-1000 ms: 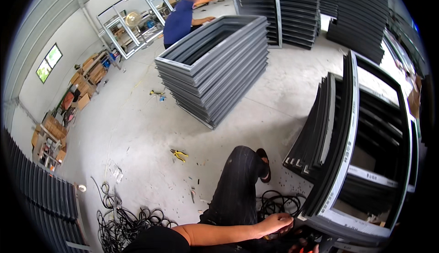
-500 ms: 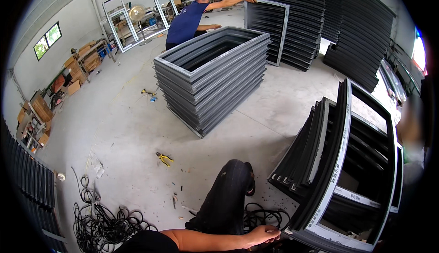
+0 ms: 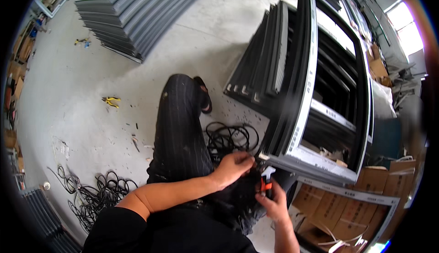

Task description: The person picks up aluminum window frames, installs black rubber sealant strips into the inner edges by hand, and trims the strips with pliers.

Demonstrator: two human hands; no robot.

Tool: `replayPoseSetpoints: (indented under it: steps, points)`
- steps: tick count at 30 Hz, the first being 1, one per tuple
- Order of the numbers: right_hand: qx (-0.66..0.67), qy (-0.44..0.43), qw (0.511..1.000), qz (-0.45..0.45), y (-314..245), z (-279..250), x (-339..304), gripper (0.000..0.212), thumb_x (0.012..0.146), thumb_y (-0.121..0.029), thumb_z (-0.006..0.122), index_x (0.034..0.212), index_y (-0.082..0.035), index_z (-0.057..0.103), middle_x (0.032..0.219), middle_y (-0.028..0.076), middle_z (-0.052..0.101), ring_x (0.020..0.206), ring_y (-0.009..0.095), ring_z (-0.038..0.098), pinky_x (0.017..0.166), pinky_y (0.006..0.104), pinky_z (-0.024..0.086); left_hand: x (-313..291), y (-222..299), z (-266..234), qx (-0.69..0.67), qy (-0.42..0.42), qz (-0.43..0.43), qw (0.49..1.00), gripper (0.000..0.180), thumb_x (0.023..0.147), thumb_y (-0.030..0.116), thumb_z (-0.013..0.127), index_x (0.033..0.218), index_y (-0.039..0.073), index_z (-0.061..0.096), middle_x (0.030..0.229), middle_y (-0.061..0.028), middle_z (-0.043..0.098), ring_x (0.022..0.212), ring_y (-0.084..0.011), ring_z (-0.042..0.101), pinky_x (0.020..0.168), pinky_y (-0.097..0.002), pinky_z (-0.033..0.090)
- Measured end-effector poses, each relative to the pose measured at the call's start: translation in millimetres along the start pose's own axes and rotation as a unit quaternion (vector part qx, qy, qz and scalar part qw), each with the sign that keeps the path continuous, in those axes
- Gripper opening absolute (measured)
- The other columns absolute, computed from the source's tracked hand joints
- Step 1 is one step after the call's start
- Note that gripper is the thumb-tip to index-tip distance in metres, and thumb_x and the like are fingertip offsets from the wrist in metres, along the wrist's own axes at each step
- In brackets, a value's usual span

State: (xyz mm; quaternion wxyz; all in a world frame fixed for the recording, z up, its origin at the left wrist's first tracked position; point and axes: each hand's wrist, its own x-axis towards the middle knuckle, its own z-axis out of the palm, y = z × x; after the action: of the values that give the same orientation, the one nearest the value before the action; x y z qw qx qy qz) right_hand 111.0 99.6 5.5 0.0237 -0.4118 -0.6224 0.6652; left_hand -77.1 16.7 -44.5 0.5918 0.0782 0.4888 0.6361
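My left hand (image 3: 234,165) reaches across my lap and pinches a thin black rubber strip at the lower corner of an upright dark window frame (image 3: 305,93). Just below it, my right hand (image 3: 273,202) grips an orange-handled cutting tool (image 3: 267,180), its jaws at the same frame corner. A coil of the black rubber strip (image 3: 231,136) lies on the floor beside my striped trouser leg (image 3: 180,125). The fingertips of both hands partly hide the spot where tool and strip meet.
More dark frames (image 3: 260,61) lean behind the one I work on. A low stack of grey frames (image 3: 137,10) lies on the concrete floor far left. Yellow pliers (image 3: 111,100) and tangled black strip (image 3: 98,191) lie on the floor. Cardboard boxes (image 3: 366,189) stand at right.
The view has tilted down and closer to my hands. My left hand stays at the frame corner; my right hand with the orange tool has come into view. The other person is out of view.
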Motion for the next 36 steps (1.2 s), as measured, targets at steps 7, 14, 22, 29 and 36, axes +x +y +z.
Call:
replayPoseSetpoints:
  steps: [7,14,22,29,36]
  points:
    - [-0.269,-0.008,0.961,-0.067,-28.6,-20.2,16.8,0.062,0.073,-0.004,0.069,0.129,0.008,0.047,0.101,0.013,0.064,0.097,0.020,0.060,0.090,0.0296,0.044,6.4,2.3,-1.6,0.005,-0.034,-0.039,0.999,0.017,0.096,0.017,0.055,0.088,0.003,0.062,0.074,0.0043,0.055,0.068,-0.0032,0.045,0.061,-0.0204,0.036]
    - [-0.328,-0.057,0.941,-0.067,-45.4,-27.4,20.7,0.061,0.071,-0.005,0.071,0.126,0.007,0.050,0.108,0.019,0.063,0.101,0.028,0.061,0.091,0.0329,0.044,6.6,8.2,-3.0,0.084,-0.033,-0.011,0.996,0.019,0.095,0.017,0.056,0.085,0.002,0.062,0.071,0.0054,0.053,0.064,-0.0032,0.043,0.058,-0.0209,0.035]
    - [-0.291,-0.097,0.952,-0.013,-58.4,-26.5,29.8,0.059,0.073,-0.008,0.070,0.128,0.004,0.052,0.120,0.024,0.058,0.113,0.035,0.055,0.098,0.0367,0.042,4.7,41.8,-7.3,0.351,-0.021,0.165,0.922,0.015,0.088,0.014,0.059,0.080,0.000,0.061,0.069,-0.0097,0.057,0.062,-0.0237,0.054,0.059,-0.0354,0.042]
    - [-0.303,-0.093,0.948,-0.015,-65.2,-21.6,34.8,0.058,0.073,-0.007,0.069,0.128,0.001,0.053,0.118,0.022,0.060,0.111,0.033,0.057,0.096,0.0357,0.043,9.4,44.7,-13.5,0.467,-0.021,0.286,0.836,0.011,0.083,0.013,0.061,0.078,0.002,0.061,0.072,-0.0108,0.059,0.073,-0.0319,0.058,0.067,-0.0421,0.045]
    - [-0.333,-0.080,0.938,-0.051,-69.4,-17.5,35.4,0.054,0.073,-0.006,0.068,0.125,-0.001,0.055,0.113,0.022,0.061,0.106,0.035,0.058,0.092,0.0368,0.045,7.2,47.8,-12.4,0.520,-0.010,0.302,0.799,0.010,0.082,0.013,0.064,0.082,0.003,0.062,0.076,-0.0085,0.060,0.078,-0.0290,0.059,0.073,-0.0405,0.045]
